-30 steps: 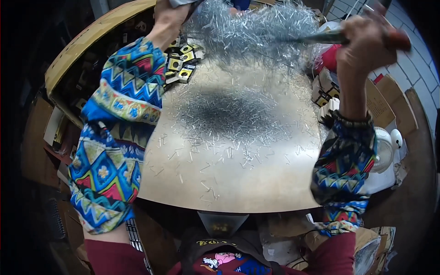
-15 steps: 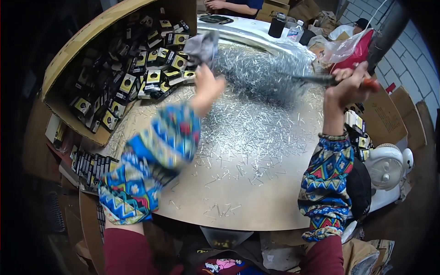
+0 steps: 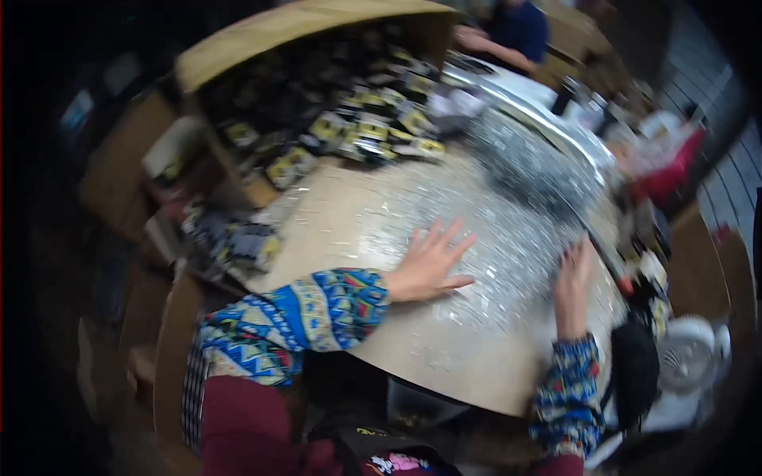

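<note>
Red-ended tool (image 3: 606, 256) now out of hand, centre right; grey cloth (image 3: 456, 107) likewise, upper centre. Left hand (image 3: 429, 262), spread open, and right hand (image 3: 573, 279), extended, apparently empty, are thus free for loose metal pins (image 3: 504, 246), mid-frame.

Fisheye view from a camera worn on the person's head, facing down and forward over a wooden worktable (image 3: 413, 345); the spread left hand (image 3: 429, 266) and the right hand (image 3: 573, 278) sit at middle range, with the person's own torso (image 3: 389, 452) nearest, below both hands; far beyond them the view reaches a co-worker (image 3: 520, 32); edges curve toward a dark rim; motion blur softens everything.
</note>
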Motion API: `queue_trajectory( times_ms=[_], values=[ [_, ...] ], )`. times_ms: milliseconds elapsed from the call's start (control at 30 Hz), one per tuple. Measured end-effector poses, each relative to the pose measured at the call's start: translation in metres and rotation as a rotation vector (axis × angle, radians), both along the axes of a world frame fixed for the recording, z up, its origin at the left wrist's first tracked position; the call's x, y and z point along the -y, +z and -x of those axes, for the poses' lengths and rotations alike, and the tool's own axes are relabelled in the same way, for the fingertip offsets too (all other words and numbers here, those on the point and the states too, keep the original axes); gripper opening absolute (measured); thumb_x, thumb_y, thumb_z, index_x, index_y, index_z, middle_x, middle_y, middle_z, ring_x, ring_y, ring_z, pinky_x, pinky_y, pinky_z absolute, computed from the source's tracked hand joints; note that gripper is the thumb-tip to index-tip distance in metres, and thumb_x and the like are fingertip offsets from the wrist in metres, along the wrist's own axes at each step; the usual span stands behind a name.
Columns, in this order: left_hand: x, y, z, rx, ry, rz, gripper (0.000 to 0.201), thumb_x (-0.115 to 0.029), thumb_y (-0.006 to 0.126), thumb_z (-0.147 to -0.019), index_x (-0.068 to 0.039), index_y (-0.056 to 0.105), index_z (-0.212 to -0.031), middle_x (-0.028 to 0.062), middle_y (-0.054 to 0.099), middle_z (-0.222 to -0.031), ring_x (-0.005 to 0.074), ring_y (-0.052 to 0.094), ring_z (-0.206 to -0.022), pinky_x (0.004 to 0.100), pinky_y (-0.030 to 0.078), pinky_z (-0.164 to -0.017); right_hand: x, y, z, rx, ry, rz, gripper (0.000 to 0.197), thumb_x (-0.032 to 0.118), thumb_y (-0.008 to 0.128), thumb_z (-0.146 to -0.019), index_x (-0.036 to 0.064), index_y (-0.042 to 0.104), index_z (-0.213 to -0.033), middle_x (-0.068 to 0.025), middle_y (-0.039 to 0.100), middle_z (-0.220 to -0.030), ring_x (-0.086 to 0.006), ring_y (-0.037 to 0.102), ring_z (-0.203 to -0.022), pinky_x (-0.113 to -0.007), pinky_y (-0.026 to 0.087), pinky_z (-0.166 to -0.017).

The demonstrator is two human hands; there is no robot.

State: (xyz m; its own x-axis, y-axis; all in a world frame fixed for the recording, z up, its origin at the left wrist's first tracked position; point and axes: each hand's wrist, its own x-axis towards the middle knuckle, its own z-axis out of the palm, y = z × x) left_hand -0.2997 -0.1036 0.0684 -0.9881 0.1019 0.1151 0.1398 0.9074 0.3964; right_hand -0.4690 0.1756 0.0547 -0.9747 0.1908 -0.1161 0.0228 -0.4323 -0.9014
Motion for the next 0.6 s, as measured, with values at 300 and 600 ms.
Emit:
queue_trajectory(
  times_ms=[300,600],
  values=[
    [0.279,0.086,-0.080,-1.088,1.091,-0.168,0.073,-0.029,0.069,-0.083,0.007,0.037,-0.138,0.0341,0.036,-0.142,0.0441,0.037,-0.133,0.0455,0.033,-0.109,-0.041,0.035,-0.071,-0.141,0.194,-0.336,0.031,0.016,0.059,-0.095,0.0047,0.058,-0.124,-0.0005,0.062,-0.111,-0.0087,0.057,-0.090,-0.024,0.045,-0.075],
    [0.322,0.099,-0.116,-0.553,1.241,-0.035,0.033,-0.024,0.053,-0.083,0.006,0.063,-0.094,0.0313,0.065,-0.098,0.0471,0.061,-0.099,0.0533,0.048,-0.084,0.004,0.061,-0.123,-0.255,0.445,-0.555,0.030,0.013,0.060,-0.095,0.0002,0.060,-0.121,-0.0046,0.066,-0.104,-0.0103,0.060,-0.087,-0.023,0.049,-0.069]
  ],
)
